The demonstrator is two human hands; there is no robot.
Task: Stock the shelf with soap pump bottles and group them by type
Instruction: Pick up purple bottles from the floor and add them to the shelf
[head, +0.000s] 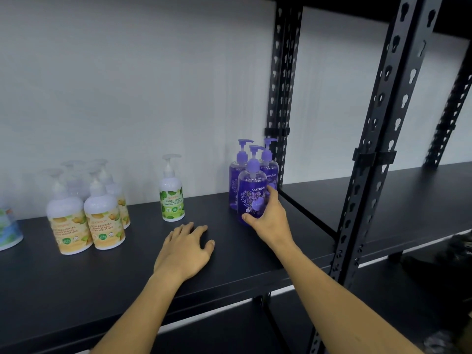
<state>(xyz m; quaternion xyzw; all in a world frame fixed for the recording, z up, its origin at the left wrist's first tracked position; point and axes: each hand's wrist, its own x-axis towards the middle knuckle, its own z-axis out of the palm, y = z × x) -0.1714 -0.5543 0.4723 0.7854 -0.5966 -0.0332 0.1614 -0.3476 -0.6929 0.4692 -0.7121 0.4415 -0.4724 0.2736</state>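
Right of the frame's centre, the right hand [265, 219] is gripping the front purple bottle [251, 198], thumb and fingers curling round its lower body. The bottle is standing upright on the black shelf [127, 282], its long axis vertical, just in front of two matching purple bottles [269, 172]. The left hand [186, 249] is resting on the shelf at centre, fingers loosely spread and holding nothing, farther from the purple group.

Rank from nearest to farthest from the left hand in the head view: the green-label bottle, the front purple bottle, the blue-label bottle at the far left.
1. Green-label bottle, just behind the left hand.
2. Front purple bottle, to its right, gripped by the right hand.
3. Blue-label bottle, at the frame's left edge.
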